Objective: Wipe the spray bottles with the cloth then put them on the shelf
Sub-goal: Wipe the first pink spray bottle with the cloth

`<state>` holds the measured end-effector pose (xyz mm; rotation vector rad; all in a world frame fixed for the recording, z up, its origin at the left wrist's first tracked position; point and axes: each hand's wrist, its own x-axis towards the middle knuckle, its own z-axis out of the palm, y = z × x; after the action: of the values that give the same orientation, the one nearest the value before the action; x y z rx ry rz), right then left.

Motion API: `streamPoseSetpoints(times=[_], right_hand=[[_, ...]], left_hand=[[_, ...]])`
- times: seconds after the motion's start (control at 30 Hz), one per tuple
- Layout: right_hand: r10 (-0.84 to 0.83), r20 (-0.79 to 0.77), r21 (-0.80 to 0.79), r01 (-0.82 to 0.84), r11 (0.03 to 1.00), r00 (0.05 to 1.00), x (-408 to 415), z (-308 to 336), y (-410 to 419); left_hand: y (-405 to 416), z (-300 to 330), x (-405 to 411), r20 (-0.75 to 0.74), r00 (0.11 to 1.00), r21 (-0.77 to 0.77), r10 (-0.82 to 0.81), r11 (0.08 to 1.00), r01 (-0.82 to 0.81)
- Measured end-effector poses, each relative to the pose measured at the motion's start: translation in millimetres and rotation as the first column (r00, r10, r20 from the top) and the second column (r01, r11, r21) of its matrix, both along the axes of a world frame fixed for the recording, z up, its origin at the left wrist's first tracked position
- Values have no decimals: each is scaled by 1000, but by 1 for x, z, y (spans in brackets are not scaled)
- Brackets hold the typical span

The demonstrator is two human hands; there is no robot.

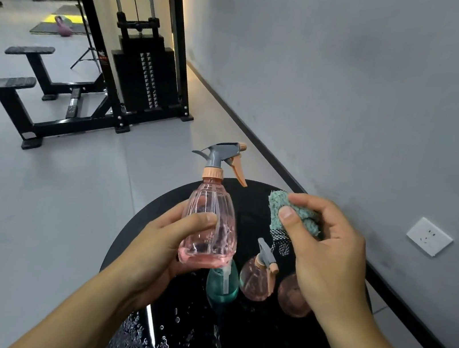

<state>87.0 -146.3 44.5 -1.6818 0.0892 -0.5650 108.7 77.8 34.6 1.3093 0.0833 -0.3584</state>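
Left hand (163, 241) grips pink bottle (209, 225) (no label readable); right hand (327, 249) pinches cloth (280, 209).

A black cable weight machine (144, 76) stands against the grey wall (356, 88), its weight stack upright between two posts. A white wall socket (428, 236) sits low on that wall. Farther back, a purple kettlebell (64, 27) rests on a floor mat (44, 27).

Pink ribbed bottle (209, 225), grey-orange sprayer (223, 155); teal cloth (291, 213); black table (241, 341)
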Motion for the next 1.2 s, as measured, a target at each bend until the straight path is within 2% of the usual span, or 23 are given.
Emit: streamPoseSetpoints(times=[0.23,0.67,0.8,0.97,1.07,1.2], right_hand=[[-10,1,-12,10,1000,1000,2,0,-3],[-60,84,-22,62,998,995,8,12,-2],[-90,121,-121,104,987,989,13,14,-2],[-94,69,-327,112,938,993,20,5,-2],[-57,25,-373,62,926,998,19,6,5],[74,-10,-414,-71,908,997,12,7,15]], left_hand=[[-2,3,-2,-18,999,4,27,1000,-27],[-7,0,-17,-22,988,81,-154,985,155],[-8,-1,-21,8,969,129,-246,961,243],[-8,5,-24,55,952,205,-302,936,285],[-8,10,-24,85,946,260,-312,924,282],[-10,13,-24,86,947,287,-309,918,274]])
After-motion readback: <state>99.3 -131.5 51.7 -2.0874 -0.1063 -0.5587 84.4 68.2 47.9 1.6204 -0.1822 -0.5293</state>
